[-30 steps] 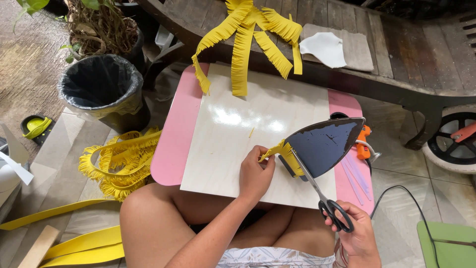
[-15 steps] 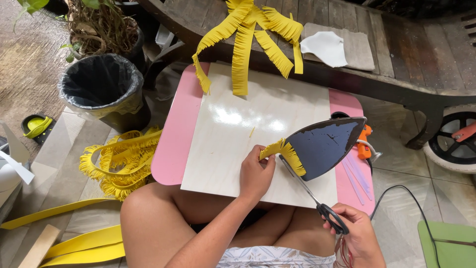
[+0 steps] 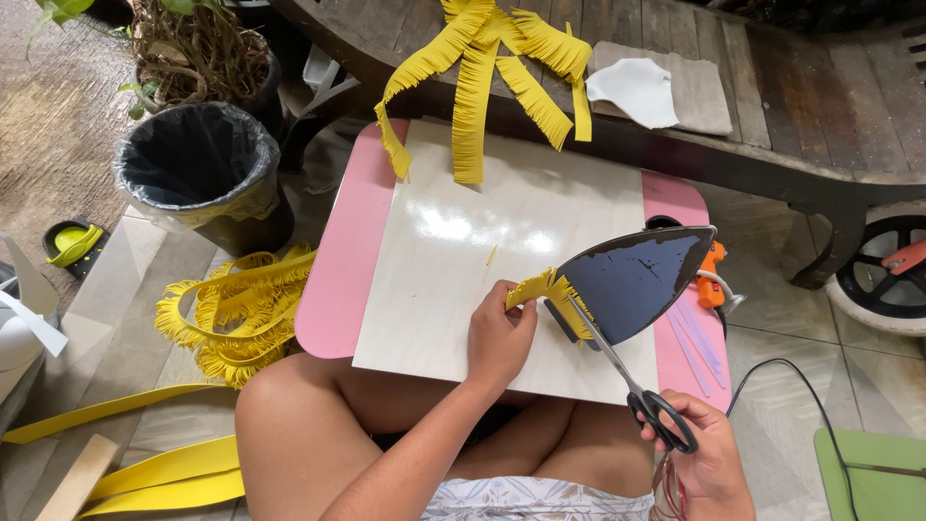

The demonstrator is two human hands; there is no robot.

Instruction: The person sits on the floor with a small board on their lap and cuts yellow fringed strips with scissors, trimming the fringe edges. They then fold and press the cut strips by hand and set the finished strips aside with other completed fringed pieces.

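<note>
Since 0.5 s ago our scissors [image 3: 632, 381] slide higher along the yellow fringed strip [image 3: 545, 289], blades narrow. Our left hand [image 3: 500, 333] pinches that strip beside the upturned iron [image 3: 637, 280] on the white board [image 3: 473, 251]; our right hand [image 3: 709, 458] grips the scissors. Finished fringes [image 3: 482, 68] hang above; uncut yellow strips [image 3: 164, 473] remain.
</note>
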